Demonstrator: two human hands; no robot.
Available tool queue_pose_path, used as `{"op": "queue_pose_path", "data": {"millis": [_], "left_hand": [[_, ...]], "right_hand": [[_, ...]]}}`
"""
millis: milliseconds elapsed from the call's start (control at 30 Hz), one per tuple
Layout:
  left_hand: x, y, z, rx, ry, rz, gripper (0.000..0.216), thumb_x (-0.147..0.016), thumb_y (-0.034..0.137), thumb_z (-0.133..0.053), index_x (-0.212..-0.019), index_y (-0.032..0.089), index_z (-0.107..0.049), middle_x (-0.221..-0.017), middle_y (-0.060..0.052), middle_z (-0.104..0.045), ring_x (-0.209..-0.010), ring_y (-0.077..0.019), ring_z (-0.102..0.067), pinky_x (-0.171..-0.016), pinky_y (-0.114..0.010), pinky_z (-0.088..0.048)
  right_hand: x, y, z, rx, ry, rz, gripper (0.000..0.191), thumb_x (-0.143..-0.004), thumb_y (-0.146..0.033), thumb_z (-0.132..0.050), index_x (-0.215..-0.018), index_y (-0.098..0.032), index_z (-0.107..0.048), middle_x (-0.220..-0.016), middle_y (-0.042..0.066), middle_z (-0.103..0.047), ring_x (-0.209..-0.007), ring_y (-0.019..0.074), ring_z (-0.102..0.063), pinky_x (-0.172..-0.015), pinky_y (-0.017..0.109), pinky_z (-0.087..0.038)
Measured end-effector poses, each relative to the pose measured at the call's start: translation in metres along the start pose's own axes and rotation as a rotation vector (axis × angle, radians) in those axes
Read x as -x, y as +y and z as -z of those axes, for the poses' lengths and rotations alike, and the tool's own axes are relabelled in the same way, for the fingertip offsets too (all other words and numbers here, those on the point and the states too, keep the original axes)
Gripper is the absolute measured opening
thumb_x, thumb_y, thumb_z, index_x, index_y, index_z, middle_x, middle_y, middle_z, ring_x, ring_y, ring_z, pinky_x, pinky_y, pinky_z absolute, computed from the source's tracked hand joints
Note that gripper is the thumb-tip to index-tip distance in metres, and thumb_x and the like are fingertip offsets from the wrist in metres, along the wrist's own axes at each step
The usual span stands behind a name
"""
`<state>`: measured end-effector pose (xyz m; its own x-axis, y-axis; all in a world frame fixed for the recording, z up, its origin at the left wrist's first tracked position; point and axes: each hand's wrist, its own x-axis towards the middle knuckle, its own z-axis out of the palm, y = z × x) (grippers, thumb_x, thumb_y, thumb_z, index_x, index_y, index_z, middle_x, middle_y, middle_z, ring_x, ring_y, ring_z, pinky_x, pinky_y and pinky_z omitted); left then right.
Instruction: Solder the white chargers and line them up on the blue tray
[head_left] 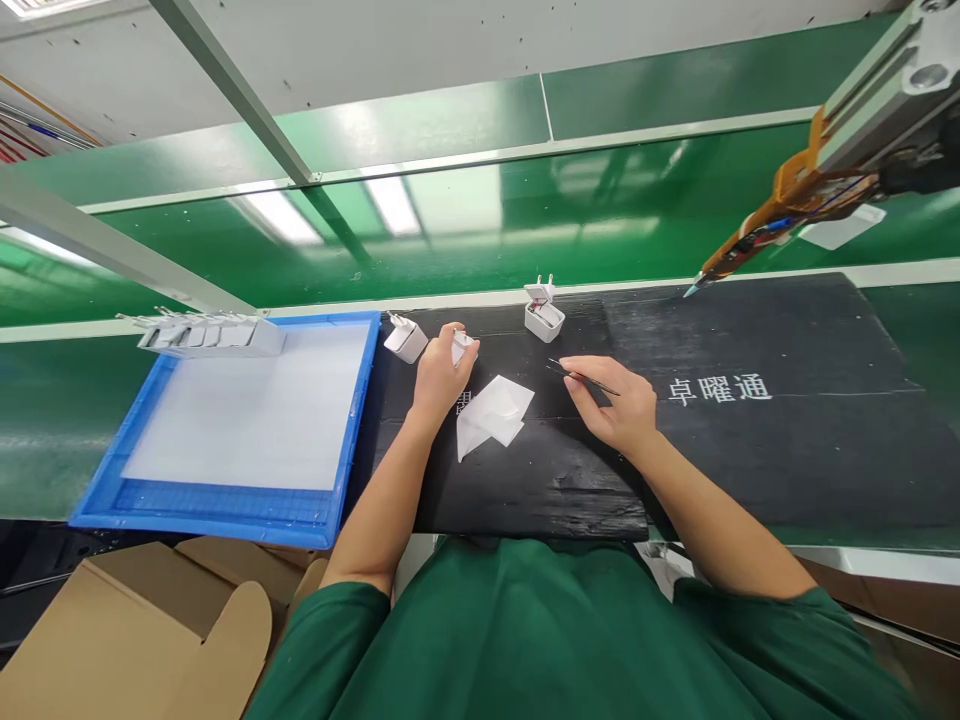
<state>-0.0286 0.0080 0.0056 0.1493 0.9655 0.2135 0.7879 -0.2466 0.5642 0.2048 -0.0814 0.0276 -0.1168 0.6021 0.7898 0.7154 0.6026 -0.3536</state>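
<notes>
My left hand (441, 375) is closed round a white plug adapter (463, 346), its fingers hiding part of it. Between the fingertips of my right hand (616, 400) is a pair of thin dark tweezers (585, 377), the tips pointing left. Just beyond the tweezers stands a white charger (544, 318) with its pronged top raised and small parts showing inside. Another white charger (406, 340) sits left of my left hand, its top also tilted. A crumpled white cloth or paper (495, 412) lies on the black mat (787, 450) between my hands.
On the left, a blue tray (352, 420) lined with a white sheet (247, 420) bears a row of white chargers (214, 335) at its back. An orange-bodied electric screwdriver (765, 230) hangs at the upper right, tip just above the mat. Cardboard boxes (135, 630) stand below the bench at left.
</notes>
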Motion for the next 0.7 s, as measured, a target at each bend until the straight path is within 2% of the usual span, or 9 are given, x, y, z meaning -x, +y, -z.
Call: {"op": "queue_pose_path", "data": {"millis": [100, 200, 300, 367, 433, 500, 600, 700], "left_hand": [[0.002, 0.004, -0.002, -0.180, -0.031, 0.041, 0.048, -0.094, 0.038, -0.053, -0.135, 0.013, -0.046, -0.106, -0.015, -0.069, -0.103, -0.0283, -0.065, -0.084, -0.035, -0.051], [0.004, 0.010, -0.003, -0.291, -0.036, 0.012, 0.057, -0.091, 0.036, -0.058, -0.139, 0.009, -0.044, -0.124, -0.021, -0.064, -0.117, -0.0339, -0.059, -0.095, -0.044, -0.049], [0.005, 0.013, -0.004, -0.338, 0.096, -0.044, 0.056, -0.089, 0.035, -0.060, -0.136, 0.009, -0.049, -0.149, -0.025, -0.043, -0.141, -0.0396, -0.036, -0.115, -0.056, -0.029], [0.004, 0.009, -0.003, -0.352, 0.200, -0.030, 0.057, -0.088, 0.036, -0.062, -0.137, 0.009, -0.049, -0.159, -0.026, -0.026, -0.150, -0.0421, -0.017, -0.119, -0.062, -0.013], [0.001, -0.002, 0.001, -0.351, 0.268, 0.021, 0.061, -0.086, 0.034, -0.063, -0.139, 0.009, -0.047, -0.162, -0.026, -0.015, -0.151, -0.0435, -0.007, -0.119, -0.065, -0.008], [-0.004, -0.019, 0.007, -0.321, 0.295, 0.070, 0.064, -0.085, 0.030, -0.063, -0.142, 0.009, -0.044, -0.162, -0.027, -0.010, -0.151, -0.0431, -0.009, -0.119, -0.063, -0.014], [-0.012, -0.042, 0.015, -0.258, 0.297, 0.137, 0.073, -0.085, 0.026, -0.061, -0.149, 0.006, -0.033, -0.160, -0.031, -0.011, -0.149, -0.0412, -0.021, -0.118, -0.058, -0.024], [-0.015, -0.049, 0.020, -0.288, 0.351, 0.204, 0.087, -0.080, 0.027, -0.066, -0.153, 0.006, -0.024, -0.159, -0.031, -0.013, -0.149, -0.0452, -0.014, -0.118, -0.066, -0.012]], "right_hand": [[0.000, 0.000, 0.000, -0.001, -0.005, 0.000, 0.028, -0.087, -0.010, -0.061, -0.111, -0.024, -0.062, -0.095, 0.005, -0.078, -0.081, 0.0162, -0.075, -0.067, 0.026, -0.062], [0.000, 0.000, 0.001, -0.006, -0.006, 0.000, 0.027, -0.088, -0.011, -0.061, -0.111, -0.024, -0.062, -0.095, 0.005, -0.078, -0.082, 0.0160, -0.075, -0.068, 0.026, -0.063], [0.001, 0.000, 0.001, 0.016, -0.016, -0.006, 0.024, -0.089, -0.013, -0.060, -0.109, -0.024, -0.063, -0.095, 0.004, -0.078, -0.078, 0.0157, -0.075, -0.066, 0.026, -0.062], [0.002, 0.001, 0.001, 0.040, -0.026, -0.016, 0.021, -0.090, -0.016, -0.058, -0.108, -0.025, -0.063, -0.095, 0.004, -0.078, -0.075, 0.0154, -0.075, -0.065, 0.026, -0.062], [0.003, 0.003, 0.001, 0.051, -0.036, -0.027, 0.019, -0.091, -0.018, -0.058, -0.107, -0.025, -0.064, -0.095, 0.004, -0.078, -0.074, 0.0150, -0.074, -0.064, 0.027, -0.061], [0.004, 0.009, 0.001, 0.057, -0.067, -0.053, 0.019, -0.091, -0.019, -0.057, -0.107, -0.026, -0.065, -0.097, 0.004, -0.077, -0.078, 0.0153, -0.074, -0.068, 0.027, -0.061], [0.004, 0.019, -0.001, 0.152, -0.174, -0.104, 0.023, -0.093, -0.017, -0.052, -0.106, -0.027, -0.068, -0.102, 0.004, -0.075, -0.086, 0.0158, -0.071, -0.072, 0.028, -0.058], [0.005, 0.027, -0.005, 0.280, -0.363, -0.099, 0.028, -0.093, -0.015, -0.048, -0.103, -0.026, -0.072, -0.104, 0.007, -0.073, -0.088, 0.0187, -0.067, -0.072, 0.031, -0.055]]}}
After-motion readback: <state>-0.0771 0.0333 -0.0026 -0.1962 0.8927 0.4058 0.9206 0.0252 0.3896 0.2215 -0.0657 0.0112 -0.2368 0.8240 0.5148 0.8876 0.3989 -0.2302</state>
